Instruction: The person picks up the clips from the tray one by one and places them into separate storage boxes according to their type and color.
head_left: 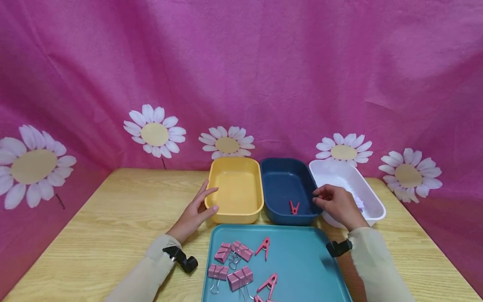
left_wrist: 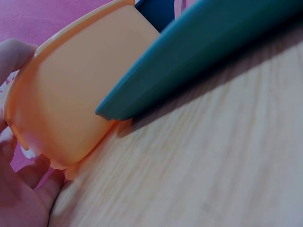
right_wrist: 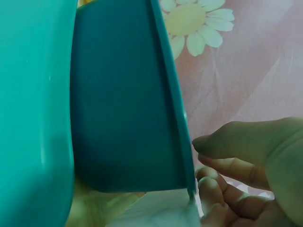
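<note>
My left hand (head_left: 194, 216) rests at the front left corner of the yellow bin (head_left: 235, 219), fingers spread; the left wrist view shows a digit on the rim (left_wrist: 35, 54) and other fingers beside the wall. At the right rim of the dark blue bin (head_left: 281, 184) is my right hand (head_left: 337, 203), fingers loosely bent, fingertips against or very close to the rim. I see nothing between them. A red clothespin (head_left: 294, 207) lies inside the blue bin. On the teal tray (head_left: 302, 260) lie several pink binder clips (head_left: 241, 277) and red clothespins (head_left: 263, 248).
To the right of the blue bin stands a white bin (head_left: 371, 188), angled, with a pale purple item (head_left: 358, 203) partly hidden by my right hand. The bins stand behind the tray on a wooden table (head_left: 151, 201). A pink flowered cloth (head_left: 264, 84) hangs behind.
</note>
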`<act>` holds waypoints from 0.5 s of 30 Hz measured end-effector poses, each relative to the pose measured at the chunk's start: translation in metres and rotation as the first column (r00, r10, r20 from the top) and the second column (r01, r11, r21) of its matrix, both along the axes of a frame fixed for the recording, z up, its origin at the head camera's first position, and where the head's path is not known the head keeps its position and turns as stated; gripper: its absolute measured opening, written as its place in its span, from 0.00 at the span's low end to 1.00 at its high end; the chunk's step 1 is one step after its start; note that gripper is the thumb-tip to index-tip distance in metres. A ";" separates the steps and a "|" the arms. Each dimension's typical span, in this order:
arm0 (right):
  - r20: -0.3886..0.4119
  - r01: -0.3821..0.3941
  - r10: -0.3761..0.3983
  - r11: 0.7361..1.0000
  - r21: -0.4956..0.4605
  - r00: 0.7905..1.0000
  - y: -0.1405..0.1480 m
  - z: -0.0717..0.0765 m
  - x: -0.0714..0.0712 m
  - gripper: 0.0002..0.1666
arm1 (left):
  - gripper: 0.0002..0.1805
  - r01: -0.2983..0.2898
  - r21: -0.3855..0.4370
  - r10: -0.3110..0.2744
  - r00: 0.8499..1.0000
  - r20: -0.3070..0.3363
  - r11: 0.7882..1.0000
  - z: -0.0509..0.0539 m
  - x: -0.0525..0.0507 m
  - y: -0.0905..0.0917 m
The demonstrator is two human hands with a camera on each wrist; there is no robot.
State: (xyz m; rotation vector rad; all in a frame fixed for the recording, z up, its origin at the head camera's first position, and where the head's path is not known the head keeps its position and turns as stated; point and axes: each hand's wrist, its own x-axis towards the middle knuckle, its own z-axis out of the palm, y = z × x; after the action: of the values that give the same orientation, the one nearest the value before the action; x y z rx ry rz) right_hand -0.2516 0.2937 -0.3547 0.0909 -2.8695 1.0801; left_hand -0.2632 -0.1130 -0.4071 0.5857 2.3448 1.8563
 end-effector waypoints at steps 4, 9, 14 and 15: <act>-0.027 -0.008 0.008 1.000 0.004 1.000 -0.002 0.003 0.003 0.17 | 0.32 0.000 -0.009 0.000 1.000 0.003 1.000 0.000 -0.001 0.001; -0.086 -0.028 0.030 0.999 0.023 0.996 -0.008 0.009 0.007 0.16 | 0.31 0.001 -0.008 -0.001 1.000 0.004 1.000 0.001 -0.002 0.001; -0.105 -0.052 0.055 0.998 0.035 0.993 -0.016 0.015 0.011 0.15 | 0.31 -0.001 -0.002 0.001 1.000 0.014 1.000 0.000 -0.001 0.001; -0.113 -0.057 0.061 0.998 0.036 0.992 -0.018 0.016 0.011 0.14 | 0.31 -0.001 -0.001 0.001 1.000 0.013 1.000 0.000 -0.002 0.001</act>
State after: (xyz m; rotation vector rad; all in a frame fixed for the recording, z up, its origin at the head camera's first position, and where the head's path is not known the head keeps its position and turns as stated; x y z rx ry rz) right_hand -0.2403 0.2756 -0.3385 0.2330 -2.7994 1.0027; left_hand -0.2647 -0.1122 -0.4071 0.5704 2.3383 1.8542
